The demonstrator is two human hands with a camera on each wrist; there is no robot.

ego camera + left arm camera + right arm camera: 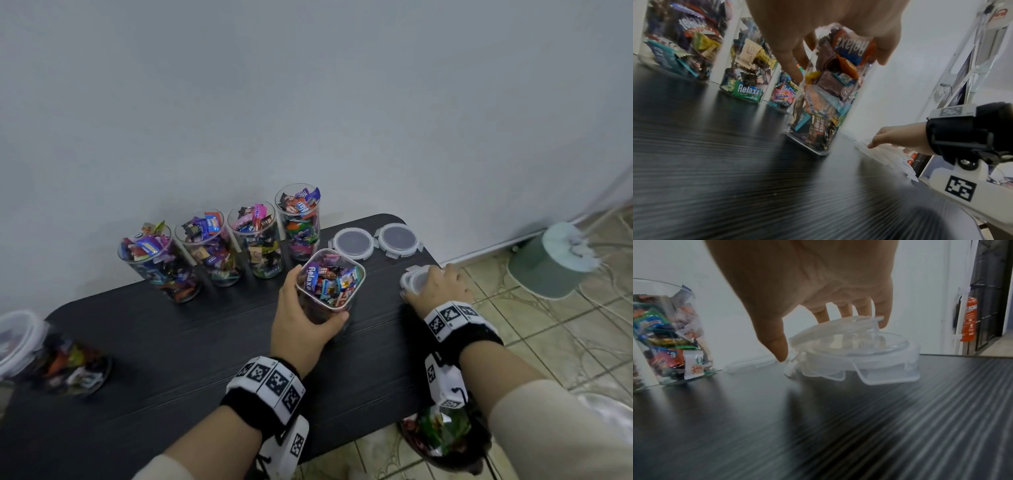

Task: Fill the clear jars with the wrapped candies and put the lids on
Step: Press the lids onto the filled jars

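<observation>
Gripping a full jar [329, 286] near the centre of the head view, your left hand [301, 320] curls fingers and thumb around its clear wall, and the jar stands upright on the black table [178, 346] with no lid on. To the right in that frame, your right hand [440, 286] reaches over a stack of lids [857, 353] near the table's right edge; the right wrist view shows its fingertips [823, 318] on the far rim of the top lid [838, 327], which is tilted up, and the thumb [777, 344] at the near rim, pinching it. Four more filled jars [219, 246] stand open in a row along the wall, upper left of your left hand. Two single lids [375, 241] lie flat just right of that row.
</observation>
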